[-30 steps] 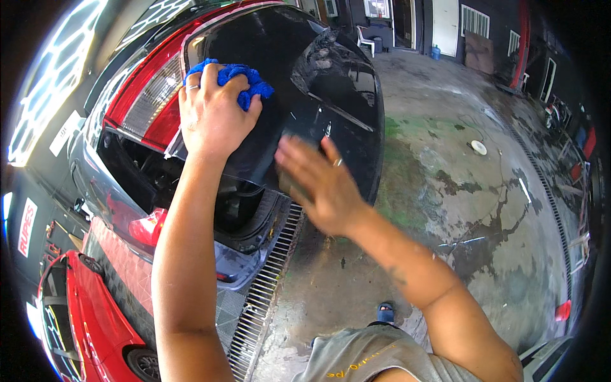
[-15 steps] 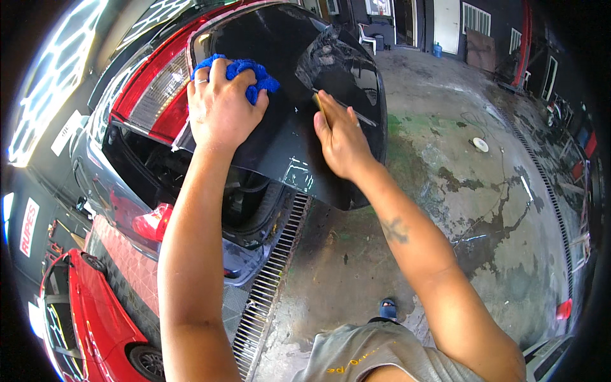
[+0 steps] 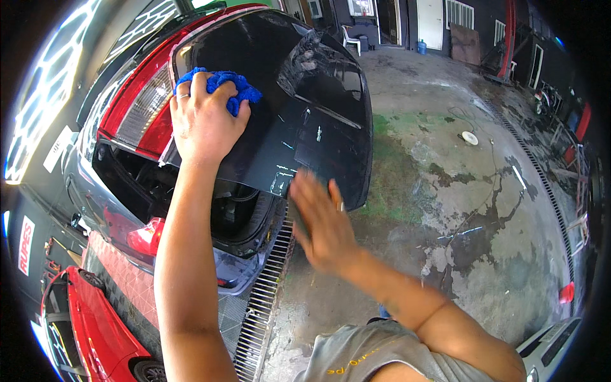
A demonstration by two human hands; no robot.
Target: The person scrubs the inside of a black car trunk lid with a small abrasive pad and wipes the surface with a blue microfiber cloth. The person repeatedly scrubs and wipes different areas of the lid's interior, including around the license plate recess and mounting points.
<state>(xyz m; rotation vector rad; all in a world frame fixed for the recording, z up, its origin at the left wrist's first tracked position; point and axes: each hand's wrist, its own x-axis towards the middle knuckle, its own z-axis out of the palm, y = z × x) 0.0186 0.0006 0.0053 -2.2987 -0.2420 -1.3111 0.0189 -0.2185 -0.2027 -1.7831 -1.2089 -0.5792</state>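
head view: looking down on a raised black tailgate (image 3: 299, 121) of a dark car, lid lifted over the open boot. left hand (image 3: 200, 121) pressing a blue cloth (image 3: 219, 83) against the upper left of the glossy black panel, just beside the red tail light (image 3: 137, 118); grip wrapping over the cloth with curled fingers, blue folds bunching out above the knuckles and toward the thumb side. wearing a ring on one finger of that hand. left forearm rising straight from the lower edge to the panel.

right hand (image 3: 321, 219) hovering at the lower edge of the tailgate, blurred, palm turned down and fingers spread wide, holding nothing; cannot tell whether fingertips are touching the panel's rim or hanging just below it. showing a ring on this hand as well. right forearm coming in from the lower right, over a grey shirt (image 3: 363, 356).

lying below the boot opening: a metal drain grate (image 3: 264, 299) running down the wet concrete floor (image 3: 458, 210). standing at the lower left: a red car (image 3: 95, 331), well apart from both hands. sitting far back near the doorway: a white chair (image 3: 353, 38). resting on the floor to the right: a small white disc (image 3: 470, 137).
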